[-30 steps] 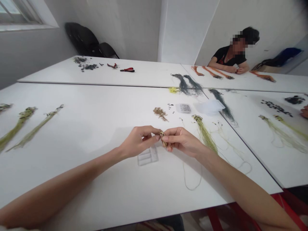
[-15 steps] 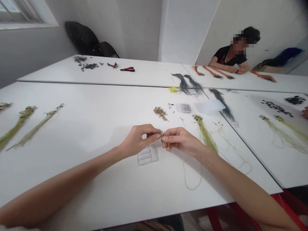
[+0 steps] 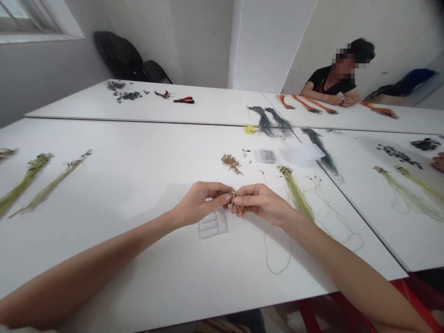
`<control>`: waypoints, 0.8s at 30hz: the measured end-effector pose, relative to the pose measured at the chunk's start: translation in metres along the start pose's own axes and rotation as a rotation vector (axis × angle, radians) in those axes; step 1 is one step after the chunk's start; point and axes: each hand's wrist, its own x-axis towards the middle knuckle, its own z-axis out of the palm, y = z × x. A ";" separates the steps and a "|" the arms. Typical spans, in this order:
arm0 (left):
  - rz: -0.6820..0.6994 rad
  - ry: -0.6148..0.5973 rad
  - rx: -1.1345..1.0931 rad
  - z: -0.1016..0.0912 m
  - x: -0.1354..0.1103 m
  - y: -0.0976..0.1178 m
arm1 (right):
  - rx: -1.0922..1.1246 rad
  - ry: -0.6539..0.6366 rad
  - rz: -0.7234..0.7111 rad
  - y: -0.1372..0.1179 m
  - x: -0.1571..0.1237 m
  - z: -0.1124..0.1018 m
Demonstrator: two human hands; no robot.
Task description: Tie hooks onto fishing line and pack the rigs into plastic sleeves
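Both my hands meet above the white table (image 3: 104,185). My left hand (image 3: 203,202) and my right hand (image 3: 262,203) pinch a small tan bundle of fine cord (image 3: 236,202) between their fingertips, and the fingers hide most of it. Just below my hands lies a clear compartment tray (image 3: 213,223). A loop of thin pale line (image 3: 277,268) runs over the table near my right forearm. A bunch of green line with dark beads (image 3: 295,194) lies to the right of my right hand.
Further green bunches (image 3: 34,178) lie at left. Tan pieces (image 3: 231,163), black beads (image 3: 247,153), a small plastic box (image 3: 265,156) and dark line bunches (image 3: 265,121) lie ahead. Red-handled pliers (image 3: 183,100) rest on the far table. A seated person (image 3: 329,81) handles orange bunches.
Both hands stay almost in place, with only small shifts of the fingers around the tan bundle.
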 end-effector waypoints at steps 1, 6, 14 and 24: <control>-0.004 0.010 0.013 -0.001 0.000 -0.001 | -0.001 0.004 0.003 0.000 0.000 0.000; -0.005 0.063 0.140 -0.004 0.001 -0.003 | 0.009 0.010 0.007 0.001 -0.001 -0.001; 0.001 0.114 0.202 -0.002 0.000 -0.003 | 0.013 -0.001 0.024 0.001 0.000 0.000; 0.009 0.152 0.269 0.001 -0.002 -0.001 | 0.010 0.000 0.020 0.000 0.000 0.000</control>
